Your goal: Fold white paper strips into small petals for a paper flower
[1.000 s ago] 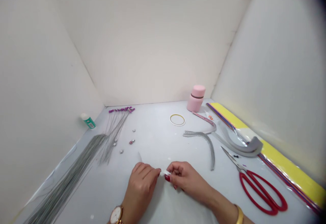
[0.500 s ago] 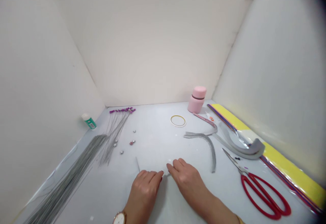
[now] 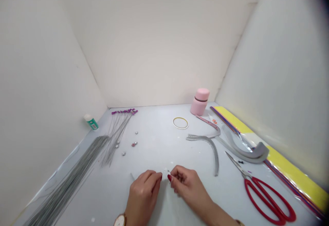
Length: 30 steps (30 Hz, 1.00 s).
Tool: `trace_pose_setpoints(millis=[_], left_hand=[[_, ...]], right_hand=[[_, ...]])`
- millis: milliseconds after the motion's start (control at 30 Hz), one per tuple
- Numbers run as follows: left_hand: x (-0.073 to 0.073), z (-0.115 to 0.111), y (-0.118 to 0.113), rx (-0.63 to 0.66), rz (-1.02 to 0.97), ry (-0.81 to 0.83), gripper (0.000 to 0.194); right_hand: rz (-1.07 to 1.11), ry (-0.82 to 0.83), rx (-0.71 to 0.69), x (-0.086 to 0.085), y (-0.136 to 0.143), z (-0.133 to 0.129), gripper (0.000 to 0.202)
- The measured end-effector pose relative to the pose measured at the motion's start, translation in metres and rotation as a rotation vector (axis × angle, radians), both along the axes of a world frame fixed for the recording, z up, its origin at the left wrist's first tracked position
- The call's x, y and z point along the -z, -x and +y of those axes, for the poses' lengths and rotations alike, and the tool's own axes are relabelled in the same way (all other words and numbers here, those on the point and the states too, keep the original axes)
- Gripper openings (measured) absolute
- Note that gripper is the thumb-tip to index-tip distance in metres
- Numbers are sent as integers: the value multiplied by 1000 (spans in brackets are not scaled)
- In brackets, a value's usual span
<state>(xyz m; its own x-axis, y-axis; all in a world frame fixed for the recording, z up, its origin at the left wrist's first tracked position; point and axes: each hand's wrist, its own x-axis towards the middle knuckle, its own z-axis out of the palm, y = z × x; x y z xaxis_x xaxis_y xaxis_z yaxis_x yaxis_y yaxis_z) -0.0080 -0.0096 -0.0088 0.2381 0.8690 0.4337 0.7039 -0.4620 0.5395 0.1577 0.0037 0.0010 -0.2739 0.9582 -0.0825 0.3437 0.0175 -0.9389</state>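
My left hand [image 3: 144,190] is closed at the front middle of the table, fingers pinched together. From behind it pokes the end of a thin grey strip [image 3: 132,176]; the rest is hidden by the fingers. My right hand [image 3: 185,184] faces it a short gap away, thumb and forefinger pinching a small whitish, shiny piece [image 3: 168,173] too small to make out. Right of that hand lies a curved bundle of silver-grey strips [image 3: 212,150]. Red-handled scissors [image 3: 248,176] rest farther right, blades pointing away.
Long grey wires [image 3: 74,171] lie at left, beside purple-tipped stems [image 3: 124,111]. Small silver balls [image 3: 123,154] are scattered near them. A glue stick [image 3: 91,122] is by the left wall. Behind are a tape ring [image 3: 180,123], pink flask [image 3: 199,102] and yellow sheets [image 3: 290,169].
My right hand has turned, its fingers now curled in a pinch with a small whitish piece showing. The grey strip's end behind my left hand has shifted left and towards me.
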Motion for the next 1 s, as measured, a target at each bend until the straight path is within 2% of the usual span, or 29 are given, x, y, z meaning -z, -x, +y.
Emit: trace_pose_setpoints(millis=[67,133,200,300,400,533,667,767,833,900,1000], left_hand=[[-2,0,-2,-24,-164,176,16],[-3,0,-5,-55,-363,375,14],[-3,1,-10,-54,-589,569,13],[-2,2,-16,-24,-850,793,16],[-4,3,-18,-36,-953,857,20],[-6,2,-17,-15,-1016,870,14],[-3,0,-17,18,-1016,840,14],[-1,1,-14,-44,-1044,830,16],[-1,3,-13,-98,-1155,852,16],[-2,6,-12,-133,-1276,887,15],[-3,7,-12,-132,-1350,929,15]], right_hand=[[329,317,5,-2,5,-1,22],[549,465,32,-3,9,-1,25],[658,501,66,-3,11,-1,27],[661,483,112,-1,12,0,28],[571,419,168,3,12,1,25],[490,358,213,6,13,1,18],[448,316,192,5,15,-1,16],[406,265,152,6,14,-2,17],[319,139,127,6,10,-2,14],[166,-90,56,5,6,-2,10],[-69,-433,-169,2,1,-2,27]])
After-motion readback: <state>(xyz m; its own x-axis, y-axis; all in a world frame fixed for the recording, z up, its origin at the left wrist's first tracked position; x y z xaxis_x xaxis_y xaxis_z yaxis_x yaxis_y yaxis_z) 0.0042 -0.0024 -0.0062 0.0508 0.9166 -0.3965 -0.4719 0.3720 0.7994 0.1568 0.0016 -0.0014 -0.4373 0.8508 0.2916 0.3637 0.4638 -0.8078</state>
